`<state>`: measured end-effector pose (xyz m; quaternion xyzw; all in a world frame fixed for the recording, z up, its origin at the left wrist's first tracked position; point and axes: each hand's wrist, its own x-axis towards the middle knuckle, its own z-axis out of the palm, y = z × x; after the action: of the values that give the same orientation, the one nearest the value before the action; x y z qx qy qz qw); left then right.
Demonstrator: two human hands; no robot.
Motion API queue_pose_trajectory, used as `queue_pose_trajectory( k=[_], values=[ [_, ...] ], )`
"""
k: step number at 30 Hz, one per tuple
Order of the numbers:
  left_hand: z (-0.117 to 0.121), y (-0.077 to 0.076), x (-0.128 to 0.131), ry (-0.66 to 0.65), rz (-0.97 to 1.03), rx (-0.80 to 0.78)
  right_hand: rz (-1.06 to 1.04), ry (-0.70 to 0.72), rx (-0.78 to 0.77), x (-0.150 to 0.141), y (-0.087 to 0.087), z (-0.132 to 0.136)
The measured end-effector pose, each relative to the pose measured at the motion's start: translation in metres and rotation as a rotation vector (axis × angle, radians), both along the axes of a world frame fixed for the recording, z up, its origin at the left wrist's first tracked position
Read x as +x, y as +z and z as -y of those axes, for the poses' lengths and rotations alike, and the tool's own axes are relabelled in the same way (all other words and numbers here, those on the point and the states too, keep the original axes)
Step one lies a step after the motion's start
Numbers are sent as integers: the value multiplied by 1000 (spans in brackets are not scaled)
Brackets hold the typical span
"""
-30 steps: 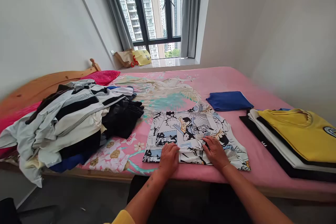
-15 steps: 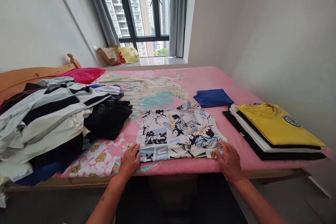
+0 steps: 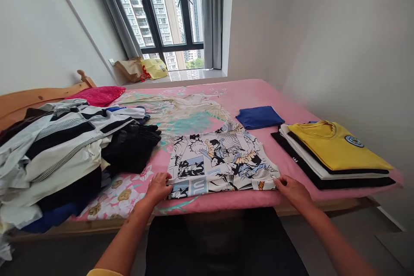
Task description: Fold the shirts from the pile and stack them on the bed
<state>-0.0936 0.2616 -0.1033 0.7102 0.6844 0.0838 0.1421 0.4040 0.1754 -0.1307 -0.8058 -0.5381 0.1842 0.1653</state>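
A white shirt with a black, blue and yellow comic print (image 3: 220, 159) lies flattened near the front edge of the bed, its near edge folded over in a band. My left hand (image 3: 158, 187) pinches the near left corner of this shirt. At the near right corner, my right hand (image 3: 293, 189) has thumb and fingers closed on the cloth. Just behind the shirt, to the right, rests a folded blue garment (image 3: 259, 117).
A loose heap of clothes (image 3: 64, 138) covers the bed's left side. To the right is a folded stack topped by a yellow shirt (image 3: 336, 144). A red pillow (image 3: 97, 95) lies by the wooden headboard (image 3: 42, 95). Bags (image 3: 154, 69) sit on the windowsill.
Both hands went from resting on the shirt's near edge to pinching its corners. My right hand moved outward to the right. The view shifted slightly.
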Motion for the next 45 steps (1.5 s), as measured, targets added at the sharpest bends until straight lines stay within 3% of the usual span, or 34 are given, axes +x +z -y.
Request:
queue_pose_trajectory(
  k=[11,16,24,27,29,31,34,36,38,41,45],
  values=[
    [7,2,-6,37,185,-116,-332,-43,27,7,-19,-4],
    [18,0,-4,71,147,-113,-493,-126,28,-2,-20,-2],
    [35,-1,10,179,-23,-19,-252,-123,85,2,-26,-10],
    [39,-5,7,227,-61,-11,-125,-108,58,2,-21,-6],
    [42,-6,6,242,-27,86,-37,-101,116,-4,-12,-2],
    [45,-5,11,168,39,279,4,-44,259,-18,0,-1],
    [44,-1,33,-121,156,498,-69,169,463,-52,17,-7],
    [40,-1,52,-365,184,486,-123,342,516,-78,23,-18],
    [35,-6,67,-521,122,407,-131,477,512,-100,20,-32],
    [30,-19,72,-425,-63,269,-30,594,445,-118,3,-51],
    [29,-28,60,-273,-184,90,188,644,302,-120,-24,-62]
  ],
)
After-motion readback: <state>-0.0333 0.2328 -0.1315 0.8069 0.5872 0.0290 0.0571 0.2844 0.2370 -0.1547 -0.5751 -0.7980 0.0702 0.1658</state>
